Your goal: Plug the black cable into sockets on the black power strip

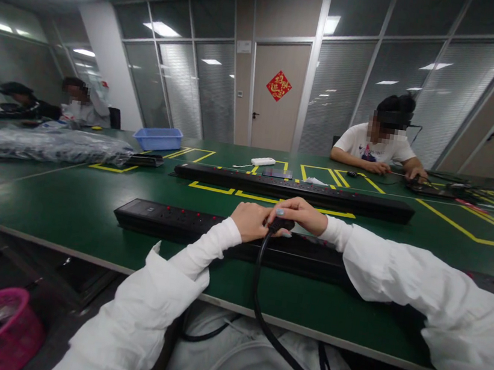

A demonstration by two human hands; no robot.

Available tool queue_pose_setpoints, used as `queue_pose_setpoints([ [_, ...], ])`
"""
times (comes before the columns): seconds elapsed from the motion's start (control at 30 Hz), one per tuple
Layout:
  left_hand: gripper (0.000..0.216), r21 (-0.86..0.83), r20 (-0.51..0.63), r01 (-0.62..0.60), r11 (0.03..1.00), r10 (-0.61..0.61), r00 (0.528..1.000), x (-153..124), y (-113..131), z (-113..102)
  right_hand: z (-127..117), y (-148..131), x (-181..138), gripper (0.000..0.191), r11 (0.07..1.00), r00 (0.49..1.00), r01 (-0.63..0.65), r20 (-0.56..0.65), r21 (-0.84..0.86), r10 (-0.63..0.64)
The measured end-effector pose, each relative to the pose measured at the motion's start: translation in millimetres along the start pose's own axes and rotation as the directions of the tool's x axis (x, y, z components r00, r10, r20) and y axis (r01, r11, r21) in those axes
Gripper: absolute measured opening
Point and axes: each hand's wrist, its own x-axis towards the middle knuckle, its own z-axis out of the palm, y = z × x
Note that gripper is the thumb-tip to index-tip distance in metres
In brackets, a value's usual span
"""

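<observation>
A long black power strip (169, 223) with small red marks along its top lies near the table's front edge. Over its middle my right hand (300, 214) is closed on a black power plug (282, 225). From the plug a thick black cable (258, 277) drops over the table edge to my lap. Beside the plug, my left hand (249, 221) rests on the strip with its fingers bent toward my right hand; its fingertips are partly hidden, so what they grip does not show.
A second black power strip (363, 204) lies behind, among yellow tape lines on the green table (58, 196). Plastic-wrapped items (52, 146) and a blue bin (158, 139) stand left. A pink basket (4, 335) is on the floor. A person (377, 144) sits across the table.
</observation>
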Motion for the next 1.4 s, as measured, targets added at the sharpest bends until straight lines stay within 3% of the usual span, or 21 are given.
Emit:
queue_pose_setpoints([
  [0.1,0.063,0.0,0.005,0.01,1.0,-0.01,1.0,1,8,-1,-5,1,0,0.026,0.998,0.999,-0.048,-0.022,0.039,0.049],
  [0.27,0.07,0.024,0.062,0.02,1.0,-0.022,0.998,1,13,0,-7,4,0,0.025,0.996,0.994,-0.089,0.067,0.03,0.087],
  [0.73,0.057,-0.005,0.106,-0.084,0.996,0.084,0.991,-2,7,5,-10,3,-1,0.024,0.994,0.969,-0.105,0.221,-0.032,0.11],
  [1.07,0.054,-0.012,0.145,-0.205,0.979,0.205,0.968,-5,-3,3,-5,6,-1,0.022,0.97,0.953,-0.17,0.278,0.172,0.118],
  [1.4,0.058,0.006,0.181,-0.207,0.978,0.203,0.962,-4,-5,10,0,6,-2,0.017,0.935,0.946,-0.223,0.293,0.276,0.139],
])
